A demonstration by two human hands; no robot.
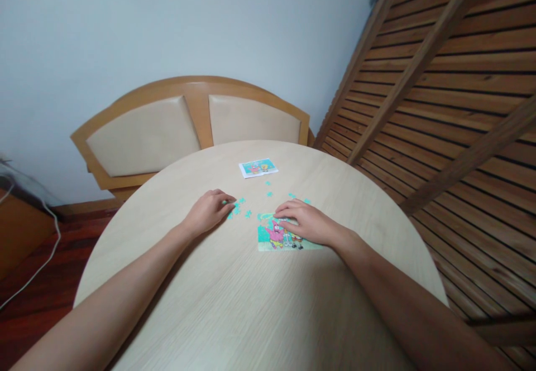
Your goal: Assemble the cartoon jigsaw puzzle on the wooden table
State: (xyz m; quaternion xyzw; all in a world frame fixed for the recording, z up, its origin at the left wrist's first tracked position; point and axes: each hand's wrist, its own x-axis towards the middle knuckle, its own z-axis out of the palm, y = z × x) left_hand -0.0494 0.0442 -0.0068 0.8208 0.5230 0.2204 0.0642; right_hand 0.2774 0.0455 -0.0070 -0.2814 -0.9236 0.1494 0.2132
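A partly assembled jigsaw puzzle [275, 237] lies flat on the round table, with a pink cartoon starfish on a turquoise ground. My right hand [307, 220] rests over its upper right part, fingers stretched leftward and thumb apart; it covers much of the picture. Whether a piece lies under those fingertips is hidden. To the left, my left hand [209, 212] is low over the table, its thumb and forefinger slightly apart. Its fingertips reach a small heap of loose turquoise puzzle pieces [237, 211] and partly cover it.
Behind the puzzle, a folded picture sheet [258, 168] shows similar cartoon figures. Several stray pieces [269, 194] lie between the sheet and the puzzle. Beyond the light wooden table [234, 304] stands a padded bench back [201, 109]. A slatted wooden screen [439, 109] rises at the right.
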